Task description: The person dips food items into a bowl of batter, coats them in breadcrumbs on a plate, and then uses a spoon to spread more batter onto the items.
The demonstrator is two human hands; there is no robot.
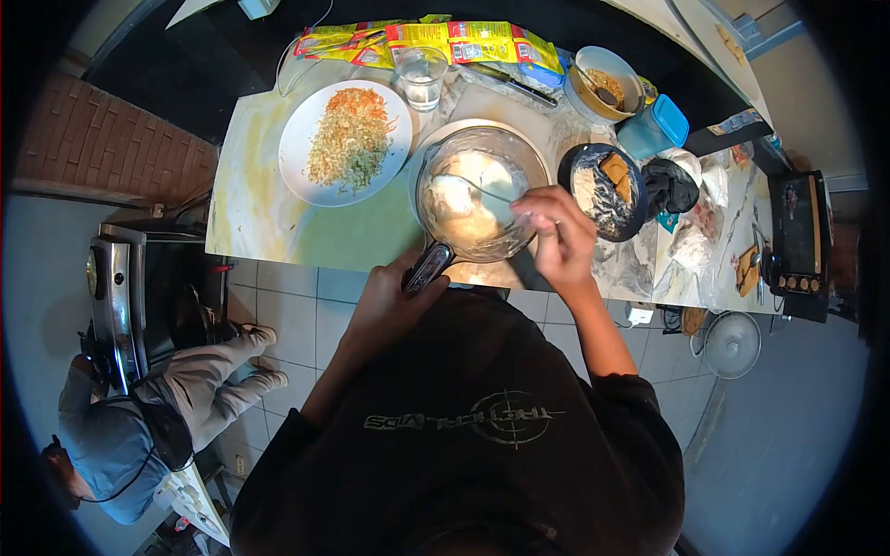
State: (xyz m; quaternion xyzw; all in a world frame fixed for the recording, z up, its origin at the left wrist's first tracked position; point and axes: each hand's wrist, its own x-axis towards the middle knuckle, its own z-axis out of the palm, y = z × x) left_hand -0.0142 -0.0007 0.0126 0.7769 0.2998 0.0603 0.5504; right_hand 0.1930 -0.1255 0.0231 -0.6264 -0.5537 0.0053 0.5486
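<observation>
A round saucepan (443,233) with a dark handle (429,269) stands near the front of the counter, pale creamy batter (471,225) in its bottom and smeared up its walls. My left hand (397,295) is closed around the handle. Over the pan's right rim, my right hand (562,232) pinches a thin metal utensil (475,189) that reaches down into the batter; its head is hard to make out. Left of the pan lies a white plate (295,171) with shredded carrot (356,104) and chopped pale and green vegetables (350,153).
Right of the pan sits a dark plate (623,227) with batter and brown pieces. Behind are a glass of water (422,91), yellow packets (464,42), a knife (524,88), a bowl (593,60) and a blue-lidded container (654,130). Another person (120,445) stands by the stove (116,296) at left.
</observation>
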